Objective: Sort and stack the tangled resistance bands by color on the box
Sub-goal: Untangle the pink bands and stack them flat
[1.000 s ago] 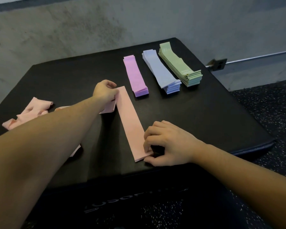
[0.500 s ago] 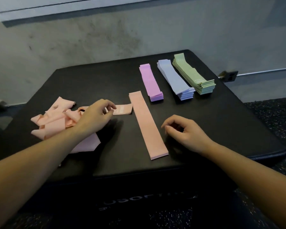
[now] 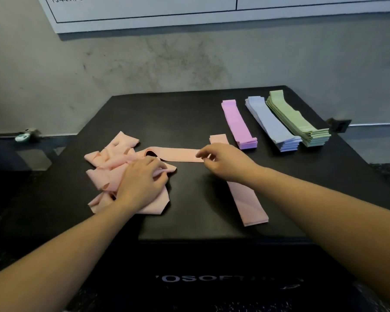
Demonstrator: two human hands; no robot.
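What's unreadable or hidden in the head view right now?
- Middle of the flat pink band: behind the right hand.
- Part of the tangled pink pile: under the left hand.
- Wall sign text: cut off by the top edge.
- Box logo: blurred.

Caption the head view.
Left hand presses tangled pink bands; right hand pinches one band's end.

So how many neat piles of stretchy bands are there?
4: flat pink band pile partly under the right arm, then purple stack, blue stack and green stack at the back right.
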